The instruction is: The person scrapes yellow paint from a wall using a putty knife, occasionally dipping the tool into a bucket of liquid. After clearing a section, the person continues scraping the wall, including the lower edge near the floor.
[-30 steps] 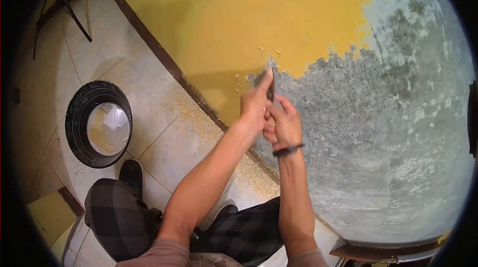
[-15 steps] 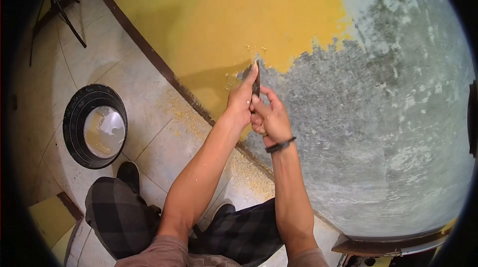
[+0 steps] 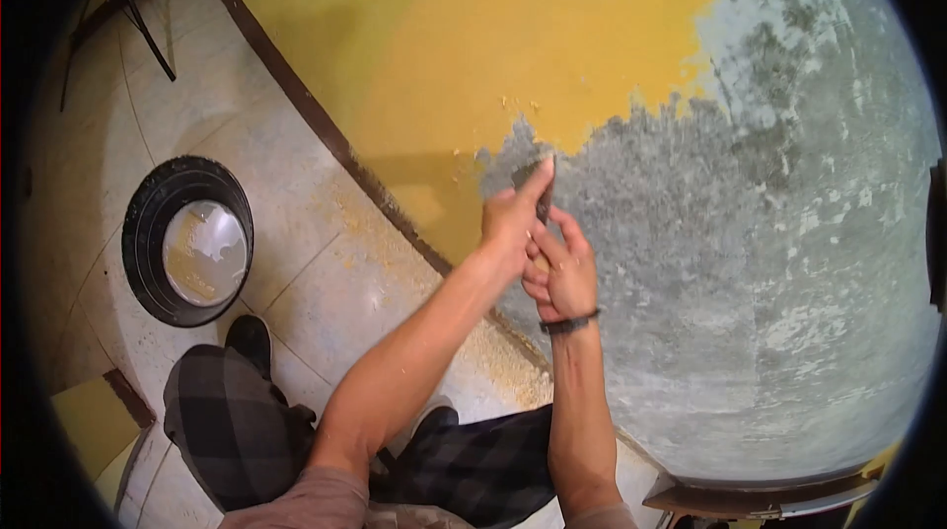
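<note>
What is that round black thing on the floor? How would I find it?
Start at the yellow wall and follow its dark baseboard down to the pale tiled floor. Left of the person's plaid trouser leg sits the black bucket, seen from above. It is the only round thing there, with a whitish bottom inside.

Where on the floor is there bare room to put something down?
Bare tile lies between the black bucket and the brown skirting, and further up beside the tripod legs. The strip along the skirting below both hands is littered with yellow paint flakes. The person's legs fill the bottom.
</note>
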Tool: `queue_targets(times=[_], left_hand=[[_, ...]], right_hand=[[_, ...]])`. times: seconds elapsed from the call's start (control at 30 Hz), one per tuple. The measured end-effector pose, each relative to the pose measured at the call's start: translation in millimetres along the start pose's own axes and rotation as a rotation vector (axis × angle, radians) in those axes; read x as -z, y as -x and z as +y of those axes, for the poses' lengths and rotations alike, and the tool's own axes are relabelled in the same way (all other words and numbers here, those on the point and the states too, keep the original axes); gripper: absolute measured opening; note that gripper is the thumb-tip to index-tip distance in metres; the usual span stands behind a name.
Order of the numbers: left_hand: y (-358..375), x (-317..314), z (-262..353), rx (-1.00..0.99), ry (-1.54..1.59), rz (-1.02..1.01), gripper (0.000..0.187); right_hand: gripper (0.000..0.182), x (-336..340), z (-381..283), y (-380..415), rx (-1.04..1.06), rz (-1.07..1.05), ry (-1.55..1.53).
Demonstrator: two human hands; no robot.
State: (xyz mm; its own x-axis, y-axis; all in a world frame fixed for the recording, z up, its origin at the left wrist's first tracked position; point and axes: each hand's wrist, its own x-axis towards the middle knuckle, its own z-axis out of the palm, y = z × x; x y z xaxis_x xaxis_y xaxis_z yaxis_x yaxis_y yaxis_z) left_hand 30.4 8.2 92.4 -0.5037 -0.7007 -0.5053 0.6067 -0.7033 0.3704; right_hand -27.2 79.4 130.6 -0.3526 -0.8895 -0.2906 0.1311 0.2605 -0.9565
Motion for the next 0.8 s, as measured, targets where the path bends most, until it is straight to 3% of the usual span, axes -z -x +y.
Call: queue_targets(times=[0.13, 0.23, 0.4, 0.43, 0.6, 0.8], left_hand=[[-11, 2, 7, -0.103, 0.063, -0.064, 0.053], [-6, -2, -8, -0.012, 0.079, -0.038, 0.052], [-12, -5, 7, -0.041, 0.078, -0.013, 0.051], [-13, 0, 12, 0.007, 0.153, -0.091, 0.052], [-10, -3, 2, -0.007, 0.065, -0.073, 0.054], [-11, 3, 9, -0.006, 0.052, -0.001, 0.052]], right_hand=[[0.025, -11, -6, -8, 0.019, 0.008, 0.050], [0.025, 3, -2, 3, 0.013, 0.022, 0.031], [0.026, -8, -12, -10, 0.031, 0.004, 0.080], [0.027, -13, -15, -13, 0.058, -0.039, 0.087], [0.027, -7, -11, -6, 0.019, 0.042, 0.156], [0.031, -12, -7, -10, 0.010, 0.023, 0.058]])
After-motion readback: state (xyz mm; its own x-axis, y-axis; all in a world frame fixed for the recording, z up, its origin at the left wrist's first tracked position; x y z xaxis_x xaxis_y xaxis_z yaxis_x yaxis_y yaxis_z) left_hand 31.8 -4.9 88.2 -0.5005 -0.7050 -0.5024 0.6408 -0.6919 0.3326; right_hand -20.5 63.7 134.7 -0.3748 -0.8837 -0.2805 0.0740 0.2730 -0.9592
